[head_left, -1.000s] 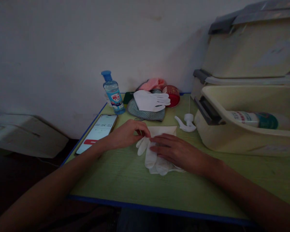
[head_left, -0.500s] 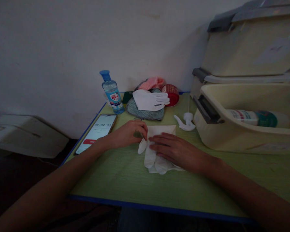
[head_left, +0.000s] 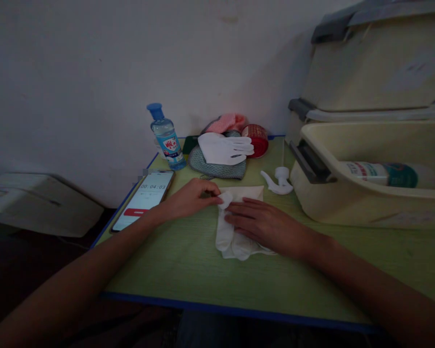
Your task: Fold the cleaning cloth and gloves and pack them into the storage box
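Directly under the outstretched right hand (head_left: 266, 222) lies a glove (head_left: 224, 235), left hand (head_left: 196, 197) pinching it.

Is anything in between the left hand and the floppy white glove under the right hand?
No, nothing visible. The left hand pinches a bit of the floppy white glove directly, and the right hand lies on it.
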`<move>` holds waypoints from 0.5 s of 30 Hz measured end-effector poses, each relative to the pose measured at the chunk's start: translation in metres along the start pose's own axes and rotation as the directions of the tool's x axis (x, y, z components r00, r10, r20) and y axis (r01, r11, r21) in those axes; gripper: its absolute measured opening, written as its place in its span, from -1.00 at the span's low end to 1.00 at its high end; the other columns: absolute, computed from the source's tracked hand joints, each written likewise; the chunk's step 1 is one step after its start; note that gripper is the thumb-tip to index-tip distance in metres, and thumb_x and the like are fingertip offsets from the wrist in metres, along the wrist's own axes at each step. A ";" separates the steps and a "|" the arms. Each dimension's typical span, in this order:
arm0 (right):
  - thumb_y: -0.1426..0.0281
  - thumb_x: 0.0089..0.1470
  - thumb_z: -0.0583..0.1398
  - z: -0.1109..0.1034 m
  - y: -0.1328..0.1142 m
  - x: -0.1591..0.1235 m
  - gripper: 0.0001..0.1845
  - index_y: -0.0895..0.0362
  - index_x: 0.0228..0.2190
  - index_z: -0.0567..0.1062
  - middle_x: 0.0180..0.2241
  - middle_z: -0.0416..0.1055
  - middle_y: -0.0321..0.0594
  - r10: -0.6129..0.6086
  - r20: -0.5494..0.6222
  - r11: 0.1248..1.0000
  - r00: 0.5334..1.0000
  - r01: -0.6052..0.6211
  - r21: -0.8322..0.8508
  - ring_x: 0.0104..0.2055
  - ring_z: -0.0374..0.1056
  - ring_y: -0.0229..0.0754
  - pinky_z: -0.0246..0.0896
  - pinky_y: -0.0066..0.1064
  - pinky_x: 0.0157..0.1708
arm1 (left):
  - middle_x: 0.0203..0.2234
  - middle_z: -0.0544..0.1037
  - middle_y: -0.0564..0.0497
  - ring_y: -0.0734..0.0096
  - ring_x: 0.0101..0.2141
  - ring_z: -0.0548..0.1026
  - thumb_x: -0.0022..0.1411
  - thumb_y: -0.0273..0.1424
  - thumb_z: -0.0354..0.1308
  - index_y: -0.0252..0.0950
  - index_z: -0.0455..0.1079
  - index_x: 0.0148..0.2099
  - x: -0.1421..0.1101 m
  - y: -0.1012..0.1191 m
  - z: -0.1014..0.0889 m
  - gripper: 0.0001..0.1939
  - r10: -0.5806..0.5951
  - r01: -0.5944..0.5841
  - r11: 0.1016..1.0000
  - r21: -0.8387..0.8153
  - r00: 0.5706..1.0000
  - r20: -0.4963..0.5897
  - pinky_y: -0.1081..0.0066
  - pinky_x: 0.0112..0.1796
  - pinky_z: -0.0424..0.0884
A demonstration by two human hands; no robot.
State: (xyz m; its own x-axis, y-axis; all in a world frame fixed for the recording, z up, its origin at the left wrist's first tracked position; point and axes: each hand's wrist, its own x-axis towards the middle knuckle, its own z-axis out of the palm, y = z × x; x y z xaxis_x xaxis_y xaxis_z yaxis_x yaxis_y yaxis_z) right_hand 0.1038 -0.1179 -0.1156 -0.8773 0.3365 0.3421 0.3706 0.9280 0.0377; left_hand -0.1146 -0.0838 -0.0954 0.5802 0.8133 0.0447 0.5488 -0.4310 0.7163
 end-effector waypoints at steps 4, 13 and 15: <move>0.45 0.23 -0.03 0.000 0.000 0.000 -0.67 0.25 -0.11 0.46 -0.07 0.45 -0.09 -0.014 -0.015 1.000 1.000 0.014 -0.009 -0.04 0.37 -0.11 0.27 -0.19 0.01 | -0.51 0.50 0.06 0.48 -0.44 0.40 0.12 -0.37 0.10 -0.35 0.42 -0.42 0.003 0.000 0.008 -0.84 -0.039 0.037 0.998 -0.044 0.999 -0.039 0.49 -0.39 0.27; 0.48 0.18 0.04 -0.005 -0.003 0.002 -0.75 0.27 -0.25 0.51 -0.20 0.52 -0.10 -0.030 -0.107 0.994 0.994 0.018 -0.111 -0.13 0.41 -0.09 0.30 -0.23 -0.05 | -0.57 0.43 0.10 0.52 -0.52 0.32 0.08 -0.35 0.14 -0.36 0.39 -0.44 0.008 -0.009 0.020 -0.84 -0.087 0.078 0.993 -0.087 0.991 -0.099 0.49 -0.46 0.20; 0.50 0.15 0.08 -0.006 -0.004 0.001 -0.79 0.25 -0.29 0.52 -0.27 0.54 -0.12 -0.009 -0.101 0.991 0.995 -0.005 -0.131 -0.20 0.43 -0.10 0.31 -0.23 -0.08 | -0.58 0.41 0.11 0.54 -0.53 0.30 0.07 -0.36 0.15 -0.37 0.39 -0.44 0.008 -0.008 0.021 -0.84 -0.078 0.069 0.994 -0.083 0.991 -0.108 0.50 -0.48 0.17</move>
State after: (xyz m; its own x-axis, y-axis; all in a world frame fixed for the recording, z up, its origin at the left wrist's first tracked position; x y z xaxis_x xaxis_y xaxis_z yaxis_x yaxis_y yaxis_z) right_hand 0.1030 -0.1224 -0.1095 -0.8451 0.3105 0.4353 0.4114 0.8975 0.1586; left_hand -0.1018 -0.0816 -0.1157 0.4673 0.8818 0.0640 0.5355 -0.3399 0.7731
